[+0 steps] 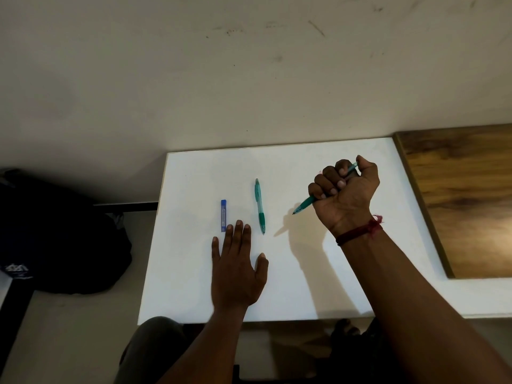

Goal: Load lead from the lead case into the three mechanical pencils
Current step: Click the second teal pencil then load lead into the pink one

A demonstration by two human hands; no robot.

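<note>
The right hand [345,189] is gripping one pencil [304,204] in its fist, while the flat, spread left hand [237,263] is resting just near of the lead case [223,215] and another pencil [260,206].

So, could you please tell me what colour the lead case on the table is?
The lead case is blue, seen clearly in the head view.

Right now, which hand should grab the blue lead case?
Probably left. The left hand lies open with its fingertips beside the lead case, while the right hand is busy gripping a pencil farther away.
</note>
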